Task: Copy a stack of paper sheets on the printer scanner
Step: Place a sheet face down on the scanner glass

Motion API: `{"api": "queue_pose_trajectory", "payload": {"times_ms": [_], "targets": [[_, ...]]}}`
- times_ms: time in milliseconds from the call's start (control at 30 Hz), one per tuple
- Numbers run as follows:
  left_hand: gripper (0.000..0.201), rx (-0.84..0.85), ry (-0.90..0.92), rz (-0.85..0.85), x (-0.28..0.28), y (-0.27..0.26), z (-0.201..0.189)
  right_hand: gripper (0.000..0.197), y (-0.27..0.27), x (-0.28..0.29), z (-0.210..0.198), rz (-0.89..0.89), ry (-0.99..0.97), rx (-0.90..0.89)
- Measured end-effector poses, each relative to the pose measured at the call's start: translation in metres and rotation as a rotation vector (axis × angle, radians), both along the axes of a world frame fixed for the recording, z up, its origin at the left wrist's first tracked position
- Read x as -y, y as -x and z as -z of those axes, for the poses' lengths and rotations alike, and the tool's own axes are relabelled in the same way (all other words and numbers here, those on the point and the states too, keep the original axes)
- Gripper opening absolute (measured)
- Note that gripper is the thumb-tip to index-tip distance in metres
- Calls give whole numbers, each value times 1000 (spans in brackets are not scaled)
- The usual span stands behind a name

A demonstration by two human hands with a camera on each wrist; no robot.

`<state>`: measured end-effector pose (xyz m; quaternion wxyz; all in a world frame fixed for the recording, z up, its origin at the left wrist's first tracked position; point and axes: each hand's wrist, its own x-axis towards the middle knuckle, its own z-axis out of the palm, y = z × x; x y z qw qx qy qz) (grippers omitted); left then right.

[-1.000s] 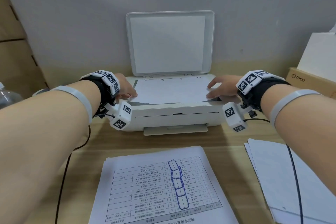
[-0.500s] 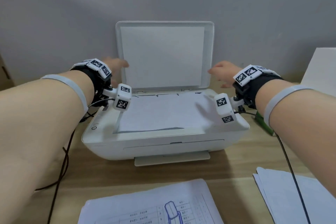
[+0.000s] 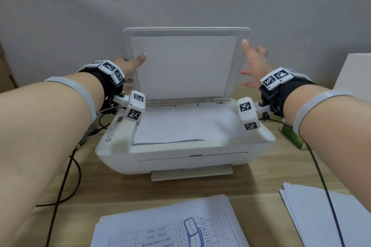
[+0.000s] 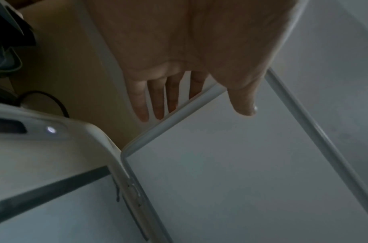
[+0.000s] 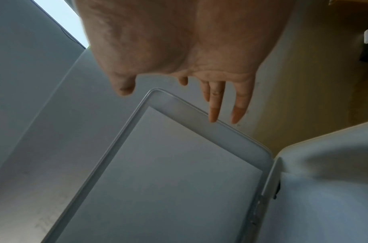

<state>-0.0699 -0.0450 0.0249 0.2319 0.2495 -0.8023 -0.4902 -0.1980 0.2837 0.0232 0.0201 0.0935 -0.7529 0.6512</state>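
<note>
Both hands, left hand (image 3: 128, 64) and right hand (image 3: 254, 60), reach the raised lid (image 3: 184, 66) with fingers (image 5: 215, 105) spread, holding nothing. Better grip both side edges and lower it slowly, so the sheet (image 3: 180, 124) below the fingers stays flat.

One printer (image 3: 180, 152) (two hands (image 3: 128, 66))

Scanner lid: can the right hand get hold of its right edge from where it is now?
Probably yes. The right hand is open beside the raised scanner lid, its fingertips already at the lid's right edge, and nothing lies between them. The sheet on the glass lies below, out of the way.
</note>
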Motion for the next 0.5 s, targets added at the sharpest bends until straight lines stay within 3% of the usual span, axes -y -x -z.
{"api": "queue_pose_trajectory", "payload": {"times_ms": [67,167,233,333,400,500], "targets": [[130,2,-4,0,-24,-24,-4,68,-11,-4,-9,30,31,-10],[103,68,62,44,-42,-49,-2,62,-28,-12,-17,70,17,18],[106,77,66,44,-45,-62,5,68,-39,-21,-13,40,-36,22],[105,180,198,63,-48,-84,16,42,-57,-34,2,23,-113,12],[84,262,273,126,-55,-99,22,30,-64,-40,17,24,-254,-5],[64,375,392,189,-56,-115,36,35,-72,-46,41,5,-549,-37]]}}
